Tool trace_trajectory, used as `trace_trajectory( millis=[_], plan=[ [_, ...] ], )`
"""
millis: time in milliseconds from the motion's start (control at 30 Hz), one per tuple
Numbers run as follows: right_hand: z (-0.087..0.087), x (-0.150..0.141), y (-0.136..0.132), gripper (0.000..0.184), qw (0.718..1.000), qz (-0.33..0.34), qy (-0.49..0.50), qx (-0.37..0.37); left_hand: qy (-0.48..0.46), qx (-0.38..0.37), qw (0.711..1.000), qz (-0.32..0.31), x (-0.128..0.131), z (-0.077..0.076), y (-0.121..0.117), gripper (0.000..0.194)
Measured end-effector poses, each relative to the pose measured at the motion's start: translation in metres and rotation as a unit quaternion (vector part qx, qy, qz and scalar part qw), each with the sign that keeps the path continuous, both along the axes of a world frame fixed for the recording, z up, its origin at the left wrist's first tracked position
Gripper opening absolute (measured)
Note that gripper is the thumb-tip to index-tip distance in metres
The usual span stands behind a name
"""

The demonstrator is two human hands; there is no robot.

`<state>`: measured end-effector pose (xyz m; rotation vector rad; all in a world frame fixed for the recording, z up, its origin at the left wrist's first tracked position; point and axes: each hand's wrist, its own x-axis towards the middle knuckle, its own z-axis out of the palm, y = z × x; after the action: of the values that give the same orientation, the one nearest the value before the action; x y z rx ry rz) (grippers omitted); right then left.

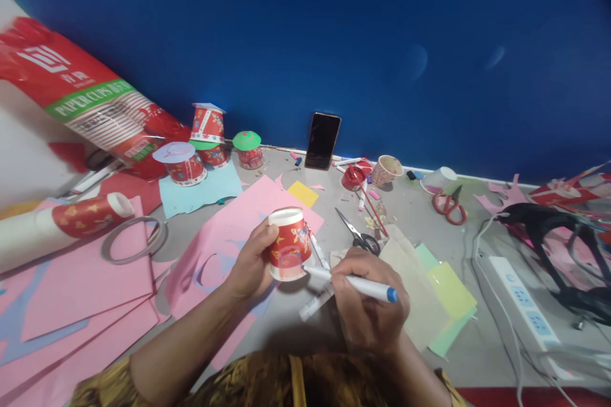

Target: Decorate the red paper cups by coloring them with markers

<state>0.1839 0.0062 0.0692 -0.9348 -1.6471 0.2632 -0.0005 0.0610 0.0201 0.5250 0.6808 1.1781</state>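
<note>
In my left hand [252, 257] is a red patterned paper cup [289, 243], gripped at its left side with the white rim at the bottom. My right hand [370, 305] holds a white marker with a blue end [363, 286]. The marker's tip meets or nearly meets the cup near its lower right edge; I cannot tell whether it touches. Another marker [319, 250] lies behind the cup, and a clear-looking white stick [315, 303] rests on the table below my right hand. Black-handled scissors [363, 241] lie just beyond that hand.
Pink paper sheets [229, 229] and a tape roll [135, 239] spread to the left. Decorated cups [209, 124] stand at the back left beside a paper-cup bag [105, 102]. A phone [323, 141] leans on the blue wall. Red scissors [449, 205] and a power strip [522, 299] are at right.
</note>
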Motion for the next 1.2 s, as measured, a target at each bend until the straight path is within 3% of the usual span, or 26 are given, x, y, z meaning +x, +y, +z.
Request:
trace_trajectory(
  millis=[167, 533, 767, 1200],
  plan=[
    [0.001, 0.002, -0.001, 0.017, 1.0, 0.017, 0.002, -0.021, 0.004, 0.001, 1.0, -0.001, 0.0, 0.0, 0.001, 0.058],
    [0.003, -0.002, -0.002, 0.018, 0.999, -0.038, 0.01, -0.02, 0.046, 0.035, 0.998, -0.018, 0.002, 0.002, 0.001, 0.058],
    [0.001, -0.008, -0.003, 0.015, 0.998, -0.001, -0.061, 0.027, 0.145, 0.043, 0.988, -0.018, 0.0, 0.002, 0.001, 0.059],
    [0.002, -0.012, 0.0, 0.019, 0.995, -0.009, -0.096, 0.021, 0.174, 0.051, 0.983, -0.019, 0.001, 0.009, -0.001, 0.05]
  ],
)
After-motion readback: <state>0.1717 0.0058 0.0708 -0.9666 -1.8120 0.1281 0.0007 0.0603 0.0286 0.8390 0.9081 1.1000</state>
